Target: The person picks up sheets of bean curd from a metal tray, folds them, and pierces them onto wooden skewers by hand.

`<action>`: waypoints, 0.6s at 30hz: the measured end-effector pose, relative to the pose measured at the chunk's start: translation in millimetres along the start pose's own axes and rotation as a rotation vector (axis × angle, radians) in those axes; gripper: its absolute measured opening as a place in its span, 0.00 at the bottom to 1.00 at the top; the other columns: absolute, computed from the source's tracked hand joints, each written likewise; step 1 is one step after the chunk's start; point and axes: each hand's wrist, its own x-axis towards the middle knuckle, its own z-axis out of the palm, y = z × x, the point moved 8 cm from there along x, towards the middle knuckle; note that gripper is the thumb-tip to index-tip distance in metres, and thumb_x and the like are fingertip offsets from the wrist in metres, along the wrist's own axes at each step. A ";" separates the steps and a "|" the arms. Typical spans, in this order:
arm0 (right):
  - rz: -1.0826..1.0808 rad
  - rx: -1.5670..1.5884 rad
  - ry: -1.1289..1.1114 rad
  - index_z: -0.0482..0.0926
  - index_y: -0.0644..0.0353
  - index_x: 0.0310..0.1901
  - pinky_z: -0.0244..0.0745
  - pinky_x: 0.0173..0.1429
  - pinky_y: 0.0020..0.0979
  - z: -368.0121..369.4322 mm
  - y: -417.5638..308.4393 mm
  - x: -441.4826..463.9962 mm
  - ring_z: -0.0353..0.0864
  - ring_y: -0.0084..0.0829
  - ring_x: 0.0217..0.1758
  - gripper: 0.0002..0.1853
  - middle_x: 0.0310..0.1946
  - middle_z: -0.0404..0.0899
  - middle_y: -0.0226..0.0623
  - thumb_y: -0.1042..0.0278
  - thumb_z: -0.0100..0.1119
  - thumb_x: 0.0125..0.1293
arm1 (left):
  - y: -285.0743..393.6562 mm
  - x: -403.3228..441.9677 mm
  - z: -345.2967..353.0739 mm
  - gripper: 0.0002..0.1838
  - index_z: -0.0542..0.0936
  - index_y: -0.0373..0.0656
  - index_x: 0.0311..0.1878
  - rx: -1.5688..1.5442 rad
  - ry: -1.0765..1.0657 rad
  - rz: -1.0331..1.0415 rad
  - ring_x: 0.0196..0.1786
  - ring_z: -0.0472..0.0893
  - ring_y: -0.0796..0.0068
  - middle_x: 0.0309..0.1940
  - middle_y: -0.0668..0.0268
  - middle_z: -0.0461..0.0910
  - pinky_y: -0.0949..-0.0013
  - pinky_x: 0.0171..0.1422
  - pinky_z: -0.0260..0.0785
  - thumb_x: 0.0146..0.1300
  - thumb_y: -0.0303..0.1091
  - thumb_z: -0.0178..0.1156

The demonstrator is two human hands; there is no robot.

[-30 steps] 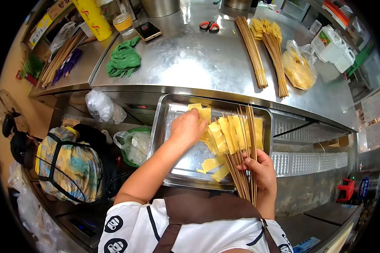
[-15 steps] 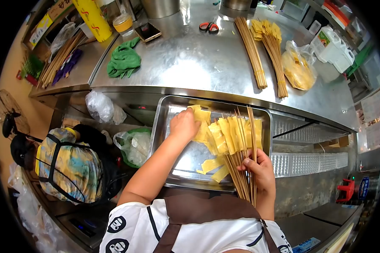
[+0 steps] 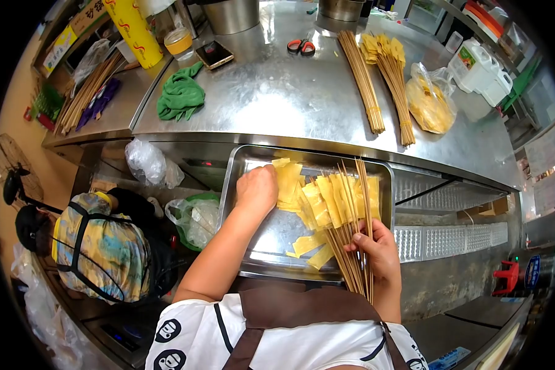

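Note:
My right hand [image 3: 379, 248] is wrapped round several thin bamboo skewers [image 3: 365, 197], held upright at the right of a metal tray [image 3: 230, 185]. Beside them, more skewers [image 3: 342, 253] carry folded yellow sheets [image 3: 333, 197] that look like tofu skin. My left hand [image 3: 257, 189] is closed with its back towards me, at the left of a loose pile of yellow sheets [image 3: 288, 185]. Its fingertips are hidden, so I cannot see what they hold, if anything. Loose yellow strips [image 3: 308, 245] lie lower in the tray.
On the steel counter [image 3: 259, 92] lie bundled skewers [image 3: 361, 83], a bundle with yellow sheets [image 3: 393, 80], a bag of yellow food [image 3: 430, 105], scissors [image 3: 301, 47], a phone [image 3: 216, 55] and a green cloth [image 3: 180, 92]. A person [image 3: 102, 246] is crouched at the left.
My left hand has shifted left and slightly down, away from the loose yellow pile, and its fingers have curled in. My right hand keeps its hold on the skewers.

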 end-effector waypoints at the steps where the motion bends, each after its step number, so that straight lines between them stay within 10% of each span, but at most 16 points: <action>1: 0.003 -0.016 0.000 0.70 0.65 0.39 0.79 0.39 0.28 1.4 -1.9 -0.6 0.75 0.23 0.28 0.08 0.27 0.73 0.33 0.80 0.54 0.58 | 1.3 -1.7 -3.5 0.09 0.78 0.40 0.33 0.000 0.001 0.002 0.34 0.80 0.50 0.28 0.52 0.80 0.51 0.40 0.70 0.59 0.33 0.51; 7: 0.003 -0.030 -0.010 0.70 0.65 0.38 0.78 0.38 0.28 4.7 -4.0 -0.6 0.75 0.23 0.26 0.08 0.26 0.73 0.33 0.80 0.56 0.56 | 8.0 -2.2 -32.2 0.09 0.77 0.38 0.35 -0.366 0.070 -0.058 0.31 0.81 0.59 0.28 0.55 0.80 0.61 0.36 0.74 0.63 0.34 0.52; 9: -0.011 -0.029 -0.026 0.70 0.65 0.37 0.78 0.37 0.27 6.0 -5.5 -1.0 0.75 0.23 0.26 0.09 0.26 0.73 0.33 0.80 0.57 0.55 | 12.9 3.1 -2.4 0.10 0.76 0.38 0.38 -1.321 -0.108 -0.109 0.32 0.82 0.70 0.32 0.61 0.81 0.68 0.34 0.73 0.66 0.35 0.51; 18: 0.019 -0.067 -0.109 0.71 0.63 0.35 0.72 0.34 0.22 8.7 -2.5 -0.4 0.76 0.23 0.26 0.09 0.26 0.77 0.34 0.81 0.61 0.54 | 52.9 5.7 4.2 0.11 0.72 0.40 0.48 -1.644 -0.283 -0.075 0.37 0.81 0.75 0.40 0.65 0.80 0.72 0.41 0.75 0.63 0.30 0.56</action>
